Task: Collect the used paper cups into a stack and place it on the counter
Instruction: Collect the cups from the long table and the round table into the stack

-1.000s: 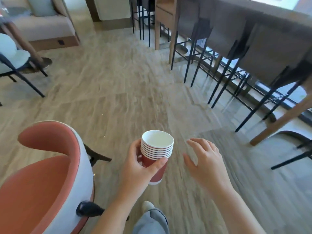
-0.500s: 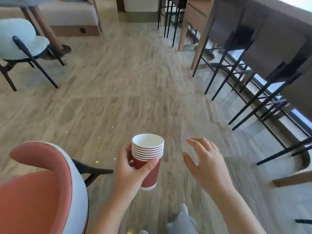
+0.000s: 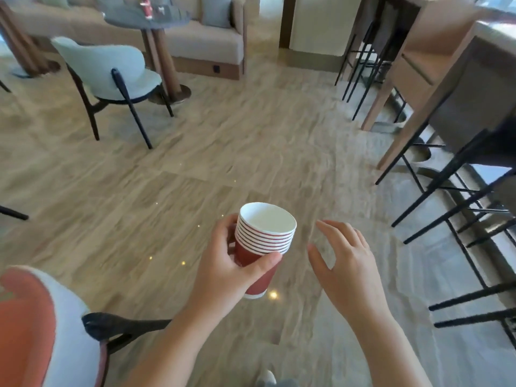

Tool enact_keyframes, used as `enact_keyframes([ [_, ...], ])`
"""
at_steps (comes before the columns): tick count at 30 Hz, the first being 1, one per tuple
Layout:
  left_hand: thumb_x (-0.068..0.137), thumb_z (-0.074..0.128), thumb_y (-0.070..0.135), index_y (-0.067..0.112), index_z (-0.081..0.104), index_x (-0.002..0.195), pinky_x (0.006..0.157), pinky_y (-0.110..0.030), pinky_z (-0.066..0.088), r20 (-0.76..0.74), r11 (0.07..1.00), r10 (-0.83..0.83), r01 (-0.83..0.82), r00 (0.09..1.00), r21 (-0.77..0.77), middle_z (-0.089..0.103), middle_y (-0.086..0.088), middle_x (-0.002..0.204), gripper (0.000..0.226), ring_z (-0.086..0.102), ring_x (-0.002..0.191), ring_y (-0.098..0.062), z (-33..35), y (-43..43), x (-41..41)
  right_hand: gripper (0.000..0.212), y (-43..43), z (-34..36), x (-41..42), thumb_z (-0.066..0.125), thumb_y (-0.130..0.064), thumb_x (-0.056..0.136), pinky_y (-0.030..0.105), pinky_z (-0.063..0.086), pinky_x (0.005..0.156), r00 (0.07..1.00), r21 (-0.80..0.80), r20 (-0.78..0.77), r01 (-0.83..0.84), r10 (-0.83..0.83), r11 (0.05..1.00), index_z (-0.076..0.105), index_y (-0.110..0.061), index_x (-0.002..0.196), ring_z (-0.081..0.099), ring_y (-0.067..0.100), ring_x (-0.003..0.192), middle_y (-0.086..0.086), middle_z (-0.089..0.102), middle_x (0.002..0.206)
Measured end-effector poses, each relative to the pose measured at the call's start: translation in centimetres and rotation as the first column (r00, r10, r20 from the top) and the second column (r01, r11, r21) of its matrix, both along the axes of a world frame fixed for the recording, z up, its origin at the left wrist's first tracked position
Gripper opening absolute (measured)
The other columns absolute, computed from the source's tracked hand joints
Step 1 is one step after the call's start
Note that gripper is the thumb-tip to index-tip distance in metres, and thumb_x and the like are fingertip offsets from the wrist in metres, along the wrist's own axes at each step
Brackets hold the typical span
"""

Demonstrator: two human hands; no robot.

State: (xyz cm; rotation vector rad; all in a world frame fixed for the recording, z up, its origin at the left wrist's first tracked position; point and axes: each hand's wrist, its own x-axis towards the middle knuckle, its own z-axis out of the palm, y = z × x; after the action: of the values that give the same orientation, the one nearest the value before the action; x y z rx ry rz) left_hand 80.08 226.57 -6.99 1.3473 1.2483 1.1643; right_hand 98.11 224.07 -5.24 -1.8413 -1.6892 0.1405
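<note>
left hand (image 3: 223, 272), right hand (image 3: 346, 263): bare | forearms (image 3: 173, 344): bare | legs: grey trousers (image 3: 282, 383) | foot: pale shoe (image 3: 267, 376)

the stack of cups (image 3: 265, 238) at 6 o'clock has red walls, white rims in stripes, a white inside and a white band at the foot. the floor (image 3: 195, 152) is beige with streaky brown grain. at 8 o'clock the shell chair (image 3: 69, 317) is orange-red inside, white outside. at 11 o'clock the pale chair (image 3: 111, 68) is grey-green on black legs. the stools (image 3: 446, 185) at 3 o'clock have black legs.
</note>
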Motion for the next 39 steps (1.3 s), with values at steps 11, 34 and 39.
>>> enact_keyframes([
  [11, 0.040, 0.077, 0.061, 0.043, 0.051, 0.102, 0.075, -0.020, 0.047, -0.070, 0.937, 0.340, -0.344, 0.938, -0.064, 0.062, 0.029, 0.098, 0.070, 0.061, 0.090, 0.007, -2.7, 9.4, -5.4, 0.034, 13.8, -1.7, -3.2, 0.070, -0.014, 0.077, 0.047, 0.047, 0.089, 0.969, -0.033, -0.003, -0.246, 0.246, 0.969, 0.062, -0.005, 0.109, 0.057, 0.032, 0.103, 0.009, 0.063, 0.109],
  [34, 0.047, 0.081, 0.055, 0.051, 0.043, 0.103, 0.071, -0.012, 0.042, -0.174, 0.660, 0.728, -0.747, 0.663, -0.083, 0.057, 0.028, 0.101, 0.067, 0.052, 0.093, 0.018, -4.2, 30.9, -33.0, 0.033, 44.9, -1.8, -36.0, 0.069, -0.014, 0.078, 0.050, 0.047, 0.089, 0.672, -0.050, 0.042, -0.737, 0.739, 0.674, 0.063, -0.004, 0.108, 0.059, 0.034, 0.101, 0.012, 0.064, 0.111],
  [39, 0.040, 0.073, 0.063, 0.053, 0.045, 0.104, 0.069, -0.014, 0.044, -0.120, 0.533, 0.824, -0.829, 0.554, -0.172, 0.059, 0.024, 0.105, 0.070, 0.055, 0.092, 0.015, -4.8, 34.3, -37.3, 0.032, 51.1, -2.9, -41.7, 0.068, -0.012, 0.078, 0.050, 0.048, 0.088, 0.578, -0.078, 0.009, -0.813, 0.816, 0.576, 0.063, -0.003, 0.108, 0.059, 0.032, 0.102, 0.012, 0.064, 0.109],
])
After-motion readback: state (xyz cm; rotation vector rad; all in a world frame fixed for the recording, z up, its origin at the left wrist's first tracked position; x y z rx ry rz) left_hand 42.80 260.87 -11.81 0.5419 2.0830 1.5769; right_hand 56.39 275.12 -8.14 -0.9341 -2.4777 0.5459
